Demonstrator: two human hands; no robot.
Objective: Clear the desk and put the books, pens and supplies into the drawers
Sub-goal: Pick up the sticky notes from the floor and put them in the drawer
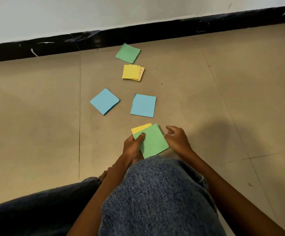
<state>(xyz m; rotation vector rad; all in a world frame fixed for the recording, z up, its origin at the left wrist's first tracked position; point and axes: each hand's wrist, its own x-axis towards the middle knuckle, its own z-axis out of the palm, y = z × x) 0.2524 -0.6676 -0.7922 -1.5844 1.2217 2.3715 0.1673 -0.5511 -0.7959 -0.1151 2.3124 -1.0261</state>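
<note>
A denim knee (157,193) filled the bottom of the view, nearest the camera, with both forearms reaching out past it to the floor (36,116). The left hand (132,145) pinched a green note (152,142) with the thumb pressed on its top face and the fingers underneath; a yellow note (141,127) peeked out from beneath the green one, so the hand was probably stacking loose notes as it gathered them. The right hand (176,137) hovered just beside the green note's right edge, fingers loosely curled and holding nothing, likely ready to square the stack or reach for the next piece.

Ahead of the hands lay two blue notes: one (143,105) straight beyond the held stack, the other (104,101) farther to the left and turned like a diamond. Beyond those sat a small yellow pad (132,72) with its sheets fanned slightly, and past it another green note (128,53), close to the dark skirting (172,28) at the foot of the wall.

Each piece lay flat and apart from the others, with bare floor around it, so fingers could slide in at any edge. No desk or drawer showed in view; the gathered notes would have to be carried to one.
</note>
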